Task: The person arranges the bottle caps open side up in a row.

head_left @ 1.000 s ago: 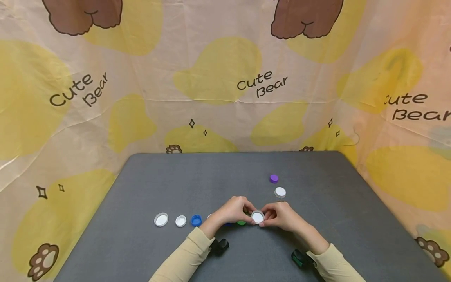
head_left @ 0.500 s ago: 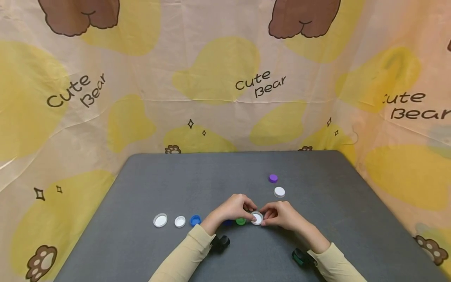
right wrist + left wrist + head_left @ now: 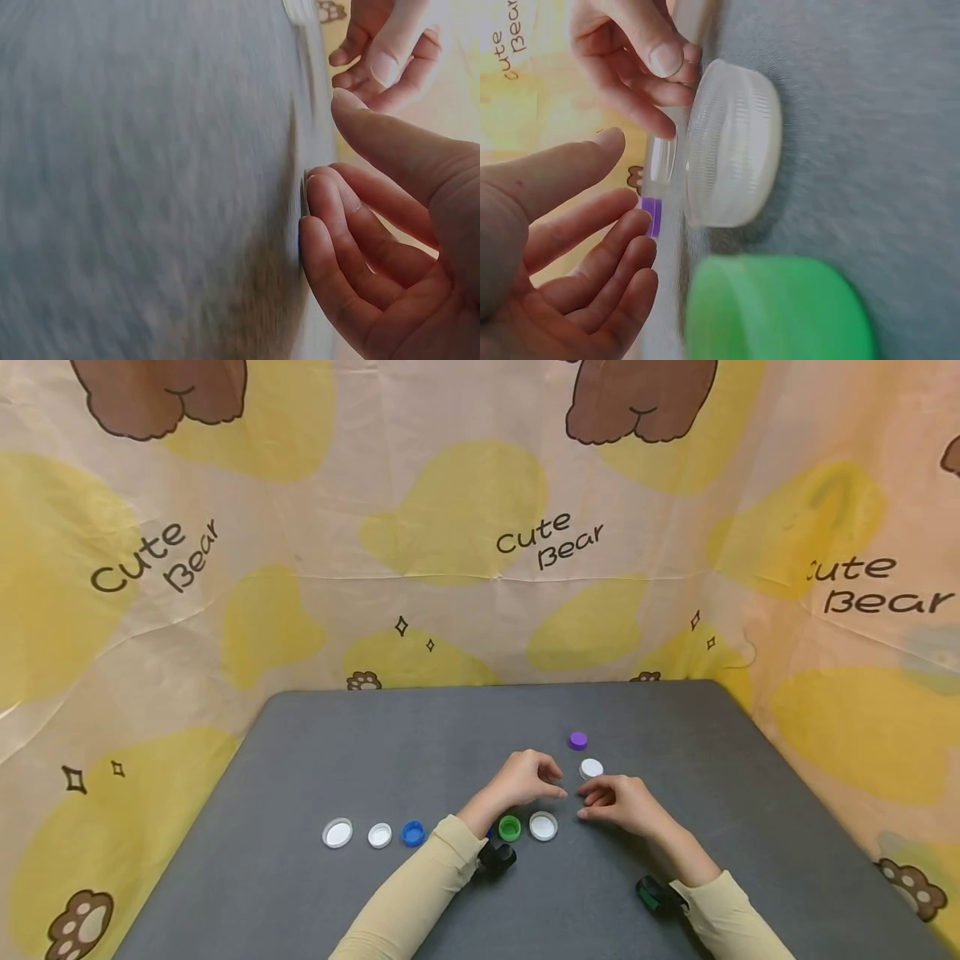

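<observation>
Above the table, my left hand (image 3: 527,778) holds nothing; its fingers and thumb are apart and loosely bent. Facing it, my right hand (image 3: 621,800) is also without a hold, thumb and fingers parted, just in front of a white bottle cap (image 3: 591,768). A larger whitish cap (image 3: 543,826) lies on the table below the two hands, its hollow side up. To its left sits a green cap (image 3: 510,828). In the left wrist view the whitish cap (image 3: 731,146) has ribbed sides and stands apart from both hands. Beyond the white cap is a purple cap (image 3: 577,741).
Further left along the row lie a blue cap (image 3: 413,833), a small white cap (image 3: 379,836) and a larger white cap (image 3: 337,832). A dark blue cap (image 3: 490,832) is mostly hidden behind my left forearm. The grey table (image 3: 420,735) meets a printed cloth backdrop (image 3: 450,510).
Both hands have let go of the whitish cap, which stays beside the green one. They have moved away from me, towards the white cap, my left hand also to the right.
</observation>
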A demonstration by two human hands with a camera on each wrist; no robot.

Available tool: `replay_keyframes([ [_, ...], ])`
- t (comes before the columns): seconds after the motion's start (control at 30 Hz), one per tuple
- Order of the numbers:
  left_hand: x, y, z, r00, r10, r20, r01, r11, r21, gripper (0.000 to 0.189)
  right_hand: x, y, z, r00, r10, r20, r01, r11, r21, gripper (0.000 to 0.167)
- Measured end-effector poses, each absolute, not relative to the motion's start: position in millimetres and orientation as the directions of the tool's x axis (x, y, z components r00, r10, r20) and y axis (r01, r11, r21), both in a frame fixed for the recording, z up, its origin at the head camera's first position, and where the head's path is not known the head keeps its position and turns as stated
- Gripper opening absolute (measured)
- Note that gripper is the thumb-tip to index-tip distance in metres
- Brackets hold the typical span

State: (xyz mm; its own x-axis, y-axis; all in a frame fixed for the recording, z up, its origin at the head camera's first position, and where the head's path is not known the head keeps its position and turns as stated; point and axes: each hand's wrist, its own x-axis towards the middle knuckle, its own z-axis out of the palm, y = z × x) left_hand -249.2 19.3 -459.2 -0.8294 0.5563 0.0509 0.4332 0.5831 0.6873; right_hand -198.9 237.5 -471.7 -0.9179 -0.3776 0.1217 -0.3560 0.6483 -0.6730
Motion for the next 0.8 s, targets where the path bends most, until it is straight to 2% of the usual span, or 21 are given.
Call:
replay_keyframes([
  [0.47,-276.4,50.0,-458.3,-0.849,0.527,0.024,0.41,0.63,0.66,0.026,-215.7,270.1,-464.6,-0.973,-0.196,0.122,-0.228,0.732,-0.642,0.032],
  [0.8,-284.8,63.1,-456.5,-0.865,0.5,-0.036,0.329,0.62,0.712,0.028,-233.4,273.0,-470.7,-0.977,-0.184,0.107,-0.209,0.725,-0.656,0.035],
])
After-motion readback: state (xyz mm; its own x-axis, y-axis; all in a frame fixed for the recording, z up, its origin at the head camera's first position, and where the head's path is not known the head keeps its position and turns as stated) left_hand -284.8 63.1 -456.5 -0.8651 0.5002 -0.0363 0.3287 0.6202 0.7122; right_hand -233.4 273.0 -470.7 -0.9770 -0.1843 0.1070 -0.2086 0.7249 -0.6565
